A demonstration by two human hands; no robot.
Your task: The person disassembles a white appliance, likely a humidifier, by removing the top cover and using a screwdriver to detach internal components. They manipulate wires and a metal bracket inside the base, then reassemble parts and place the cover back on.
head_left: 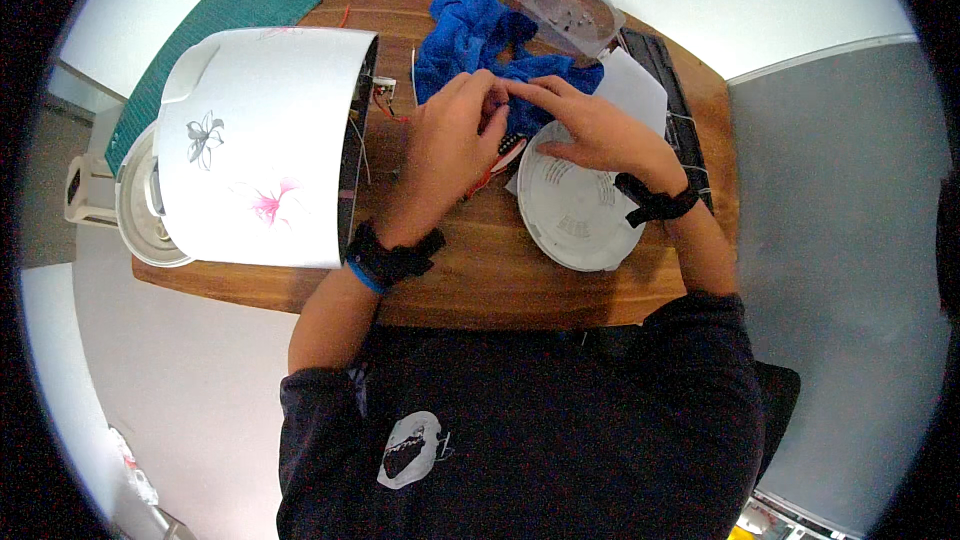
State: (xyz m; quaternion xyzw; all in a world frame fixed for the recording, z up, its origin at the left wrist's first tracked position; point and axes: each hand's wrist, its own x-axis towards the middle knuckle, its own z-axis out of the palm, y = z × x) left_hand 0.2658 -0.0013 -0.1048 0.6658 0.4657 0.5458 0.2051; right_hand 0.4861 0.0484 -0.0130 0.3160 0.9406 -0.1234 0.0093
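Note:
My left hand [460,130] is closed over the front of a blue cloth [465,25], its fingers curled round something I cannot make out. My right hand [590,130] reaches across with its index finger at my left fingertips and its thumb apart, over a white round disc [570,220] on paper [645,90]. A red-handled tool [492,168] lies partly hidden below my fingers. Left of my hands, a white appliance body with flower prints [260,140] lies on its side, with loose wires and a small connector [385,88] at its open end.
The wooden table [440,295] also holds a green mat [225,2], a clear plastic container with small parts [565,10] and a black keyboard-like object [650,45] behind the paper. A pale object [90,190] stands at the left edge. A grey panel [840,240] is at the right.

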